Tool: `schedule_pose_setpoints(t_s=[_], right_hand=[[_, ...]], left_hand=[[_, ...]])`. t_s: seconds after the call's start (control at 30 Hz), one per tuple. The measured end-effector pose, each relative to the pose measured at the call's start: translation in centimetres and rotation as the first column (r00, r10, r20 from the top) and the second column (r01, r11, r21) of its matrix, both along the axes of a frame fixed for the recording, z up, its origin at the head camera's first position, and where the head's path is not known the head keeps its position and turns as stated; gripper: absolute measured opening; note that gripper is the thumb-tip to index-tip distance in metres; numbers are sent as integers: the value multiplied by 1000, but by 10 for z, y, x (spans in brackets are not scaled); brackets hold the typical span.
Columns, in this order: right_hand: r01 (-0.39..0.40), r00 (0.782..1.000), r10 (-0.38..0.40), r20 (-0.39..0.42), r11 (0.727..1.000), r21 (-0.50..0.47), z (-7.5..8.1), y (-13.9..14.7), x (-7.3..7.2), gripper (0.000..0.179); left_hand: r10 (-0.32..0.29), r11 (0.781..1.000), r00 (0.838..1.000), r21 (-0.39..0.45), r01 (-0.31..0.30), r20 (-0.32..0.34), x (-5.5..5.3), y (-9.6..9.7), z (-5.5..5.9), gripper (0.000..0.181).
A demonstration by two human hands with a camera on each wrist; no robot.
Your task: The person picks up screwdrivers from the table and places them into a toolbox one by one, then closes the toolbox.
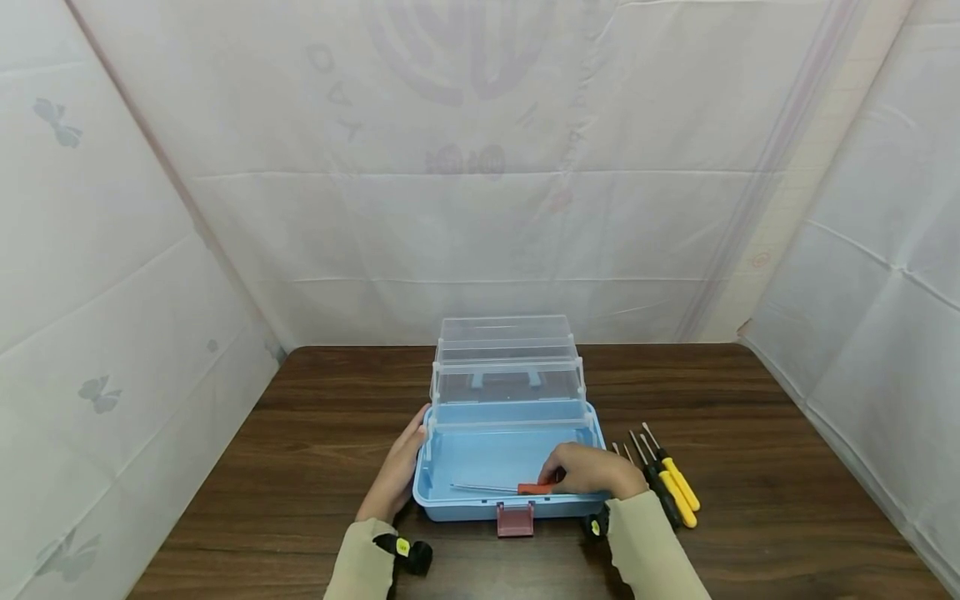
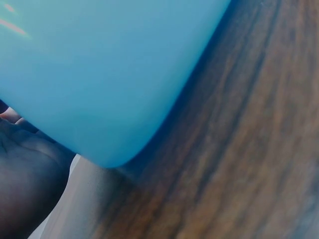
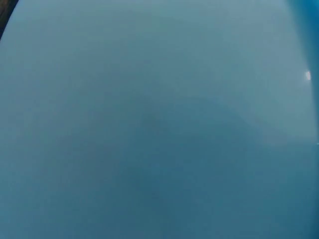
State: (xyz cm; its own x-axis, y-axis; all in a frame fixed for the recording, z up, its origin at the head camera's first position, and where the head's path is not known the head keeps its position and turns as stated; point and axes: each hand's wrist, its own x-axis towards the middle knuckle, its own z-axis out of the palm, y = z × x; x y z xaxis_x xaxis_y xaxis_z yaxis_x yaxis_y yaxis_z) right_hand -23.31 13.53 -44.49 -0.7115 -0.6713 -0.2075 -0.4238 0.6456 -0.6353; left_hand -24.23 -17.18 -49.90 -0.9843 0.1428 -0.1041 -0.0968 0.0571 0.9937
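Note:
A light blue toolbox (image 1: 480,454) with its clear lid (image 1: 510,358) raised stands on the wooden table. Along its left outer side lies my left hand (image 1: 397,471), fingers stretched toward the back corner and touching the wall. The left wrist view shows part of the left palm (image 2: 30,169) beside the rounded blue box wall (image 2: 109,79). Inside the box, near the front wall, my right hand (image 1: 585,468) pinches the red handle of a screwdriver (image 1: 531,489). Its thin shaft points left, low over the box floor. Blue box wall (image 3: 159,119) fills the right wrist view.
Right of the box, several screwdrivers (image 1: 666,479) with yellow or black handles lie side by side, tips toward the back. A pink latch (image 1: 515,519) hangs at the box front. White sheeting (image 1: 480,233) rises behind the dark wooden table (image 1: 772,467).

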Motion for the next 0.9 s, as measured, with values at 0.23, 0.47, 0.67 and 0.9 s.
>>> schedule_pose_setpoints(t_s=[0.23, 0.47, 0.67, 0.9], right_hand=[[28, 999, -28, 42, 1000, 4, 0, 0, 0, 18], [50, 998, -50, 50, 999, -10, -2, 0, 1, 30], [62, 997, -61, 48, 998, -19, -4, -1, 2, 24], [42, 998, -40, 50, 998, -51, -3, 0, 0, 14]], left_hand=[[0, 1000, 1000, 4, 0, 3, -1, 0, 0, 52], [-6, 1000, 1000, -1, 6, -2, -1, 0, -1, 53], [-8, 1000, 1000, 5, 8, -2, 0, 0, -1, 53], [-9, 1000, 1000, 12, 9, -8, 0, -1, -1, 56]])
